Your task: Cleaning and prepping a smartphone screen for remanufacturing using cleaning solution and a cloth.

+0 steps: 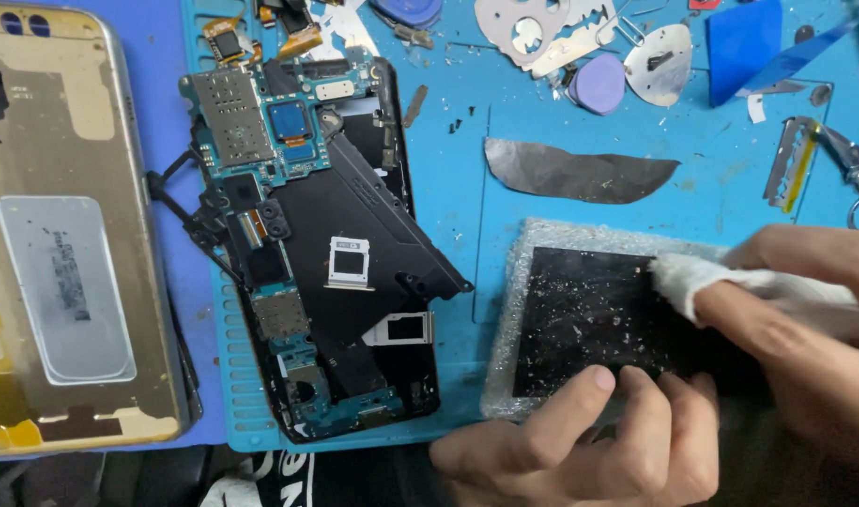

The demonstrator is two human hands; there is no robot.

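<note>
A black screen panel (589, 319) speckled with small debris lies on a piece of bubble wrap (516, 310) at the right of the blue work mat (458, 216). My left hand (589, 441) presses its fingertips on the panel's near edge, holding it down. My right hand (805, 310) comes in from the right, gripping a white cloth wad (692, 282) pressed against the panel's upper right part.
A disassembled phone (326, 244) with circuit board and two small tray frames lies mid-mat. A gold phone back frame (63, 235) lies at the left. Picks, metal pry plates, a dark film piece (580, 174) and tweezers (843, 160) sit along the far edge.
</note>
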